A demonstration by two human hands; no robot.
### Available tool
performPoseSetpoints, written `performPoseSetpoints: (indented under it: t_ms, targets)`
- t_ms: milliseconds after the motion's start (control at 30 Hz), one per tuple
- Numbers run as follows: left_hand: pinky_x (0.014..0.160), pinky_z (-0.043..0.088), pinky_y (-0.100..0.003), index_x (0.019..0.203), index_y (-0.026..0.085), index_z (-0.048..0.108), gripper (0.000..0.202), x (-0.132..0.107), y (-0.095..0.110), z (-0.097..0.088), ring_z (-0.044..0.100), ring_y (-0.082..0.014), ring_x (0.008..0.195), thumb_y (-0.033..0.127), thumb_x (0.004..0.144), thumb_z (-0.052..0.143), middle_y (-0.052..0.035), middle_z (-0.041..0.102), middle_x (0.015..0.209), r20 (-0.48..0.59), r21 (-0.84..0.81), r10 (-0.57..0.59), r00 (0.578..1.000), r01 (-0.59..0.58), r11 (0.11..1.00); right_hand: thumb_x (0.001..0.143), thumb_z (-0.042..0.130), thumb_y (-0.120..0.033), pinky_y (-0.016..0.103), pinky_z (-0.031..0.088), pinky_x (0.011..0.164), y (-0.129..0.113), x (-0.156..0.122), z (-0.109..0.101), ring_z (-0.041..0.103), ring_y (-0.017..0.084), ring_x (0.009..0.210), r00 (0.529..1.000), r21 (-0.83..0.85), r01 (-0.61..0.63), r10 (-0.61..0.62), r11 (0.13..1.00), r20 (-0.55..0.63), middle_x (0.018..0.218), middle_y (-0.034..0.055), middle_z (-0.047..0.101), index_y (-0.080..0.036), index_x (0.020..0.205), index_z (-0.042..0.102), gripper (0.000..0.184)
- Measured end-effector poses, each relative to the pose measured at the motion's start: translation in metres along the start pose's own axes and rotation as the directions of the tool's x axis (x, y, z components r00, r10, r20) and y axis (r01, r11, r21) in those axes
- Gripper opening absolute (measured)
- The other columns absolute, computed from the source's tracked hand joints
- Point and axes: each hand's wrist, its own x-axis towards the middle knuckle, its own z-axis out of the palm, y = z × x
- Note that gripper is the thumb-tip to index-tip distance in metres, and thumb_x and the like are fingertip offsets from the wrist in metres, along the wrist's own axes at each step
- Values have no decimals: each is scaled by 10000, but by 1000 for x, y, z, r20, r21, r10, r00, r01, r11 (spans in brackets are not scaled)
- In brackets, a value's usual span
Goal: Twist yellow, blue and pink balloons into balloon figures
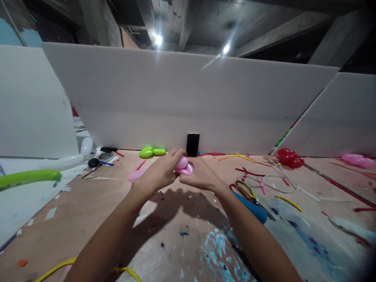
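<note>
Both hands meet at the middle of the view, above the table. A pink balloon [184, 166] shows between them as small round bubbles, and a paler pink stretch of balloon sticks out to the left behind my left wrist. My left hand [163, 170] is closed around the balloon, its fingers bent over the top. My right hand [201, 172] is closed too, its thumb side pressed against the same bubbles. Palms and most fingertips are hidden. Just behind stands a black phone [192, 145], leaning on the white board.
A green balloon [147, 152] lies by the white board [188, 98]. Scissors [249, 194] and a blue cylinder [252, 207] lie right of my hands, among uninflated balloons. A red balloon [289, 158] sits farther right, a black-ended balloon pump [94, 163] at left. A long green balloon [29, 178] lies far left.
</note>
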Motion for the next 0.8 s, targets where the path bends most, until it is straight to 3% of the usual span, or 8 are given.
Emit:
performPoseSetpoints:
  t_ms: [167, 267, 400, 633, 800]
  targets:
    - [910, 457, -367, 1264, 207, 419, 495, -5, -3, -12, 551, -234, 1105, 120, 795, 551, -114, 568, 1219, 105, -163, 41, 994, -23, 986, 600, 540, -179, 215, 299, 503, 2, 1, 5, 425, 93, 569, 999, 33, -6, 7, 999, -34, 605, -35, 513, -171, 653, 523, 56]
    - [842, 478, -346, 1235, 191, 437, 420, -7, -2, -21, 583, -222, 1026, 193, 828, 540, -116, 584, 1181, 131, -223, 56, 990, -26, 974, 600, 542, -173, 210, 300, 502, 1, 1, 4, 417, 90, 570, 999, 147, -31, 33, 989, -11, 626, -31, 507, -164, 688, 548, 89]
    - [767, 471, -329, 1126, 199, 484, 299, -6, 2, -24, 595, -207, 909, 245, 839, 550, -76, 625, 1050, 71, -231, 28, 997, -11, 973, 624, 519, -165, 206, 320, 509, 0, 0, -2, 417, 90, 561, 998, 284, -49, 35, 958, 55, 622, -35, 479, -165, 741, 564, 126]
    - [698, 441, -294, 1015, 203, 527, 291, -6, 7, -22, 588, -194, 843, 165, 740, 612, -44, 643, 980, -8, -189, 6, 1000, -8, 982, 651, 539, -156, 217, 383, 581, -7, -3, -5, 467, 100, 650, 995, 273, 64, -84, 960, 62, 752, -21, 543, -174, 833, 571, 186]
    - [651, 420, -256, 909, 187, 539, 194, -4, 9, -23, 578, -158, 759, 186, 740, 635, -12, 640, 868, -66, -242, 36, 997, -51, 969, 625, 507, -129, 184, 356, 472, -5, -5, -5, 444, 75, 545, 996, 374, -39, 6, 927, 90, 674, -42, 510, -183, 838, 566, 227]
